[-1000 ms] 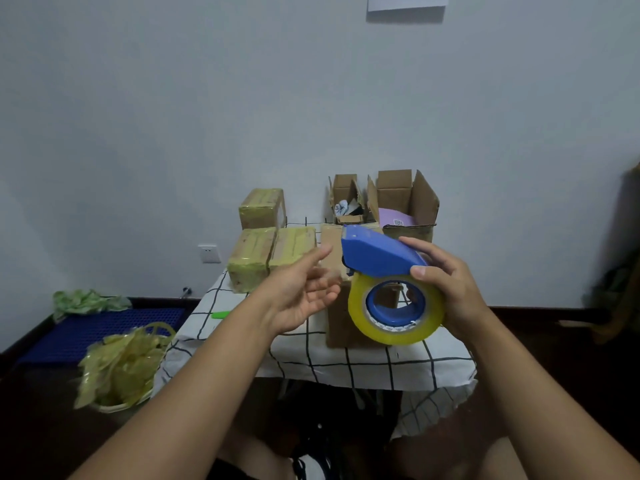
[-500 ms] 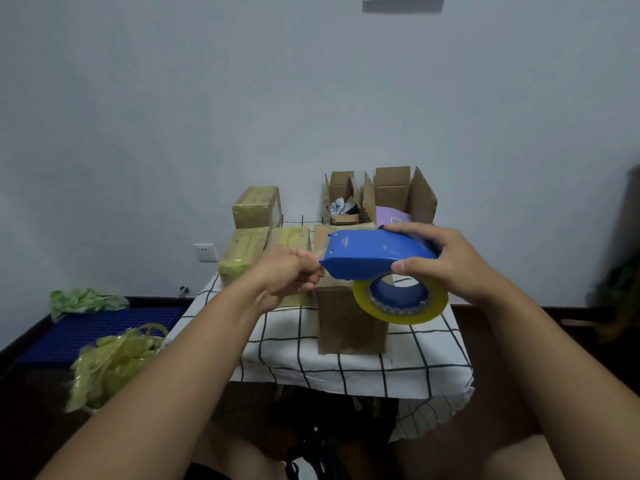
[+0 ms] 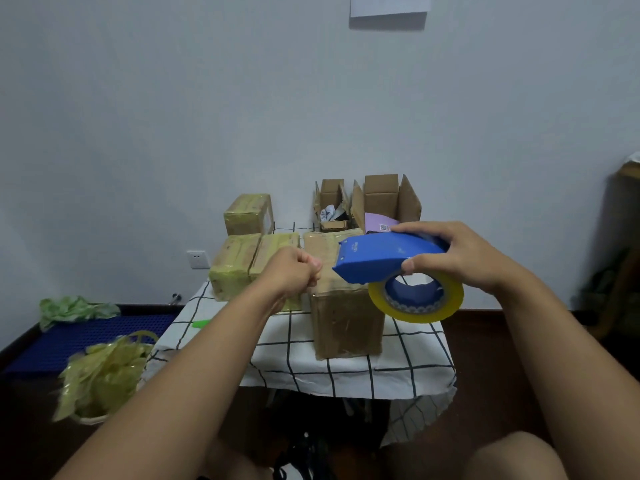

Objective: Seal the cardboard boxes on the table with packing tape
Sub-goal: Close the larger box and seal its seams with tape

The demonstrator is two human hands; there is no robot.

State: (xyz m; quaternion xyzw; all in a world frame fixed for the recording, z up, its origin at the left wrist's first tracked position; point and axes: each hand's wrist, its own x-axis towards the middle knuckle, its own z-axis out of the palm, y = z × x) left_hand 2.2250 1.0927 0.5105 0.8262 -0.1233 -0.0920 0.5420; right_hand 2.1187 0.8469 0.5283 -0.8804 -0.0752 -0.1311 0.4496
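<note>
Dispenser [image 3: 384, 259] levelled; right fingers [image 3: 420, 228] wrap top

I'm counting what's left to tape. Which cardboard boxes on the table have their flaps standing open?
The two brown cardboard boxes at the table's back edge: the small open box and the larger open box. The others are closed.

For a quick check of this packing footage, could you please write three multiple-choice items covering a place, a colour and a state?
1. Where is the tape dispenser?
A. in the right hand
B. on the floor
C. inside an open box

2. What colour is the dispenser's body?
A. red
B. blue
C. black

3. How are the two rear boxes by the wall?
A. taped
B. crushed flat
C. flaps open

Answers: 1 A, fingers curl over it above the table; 2 B, blue shell over a yellow roll; 3 C, their flaps stand up.
</note>
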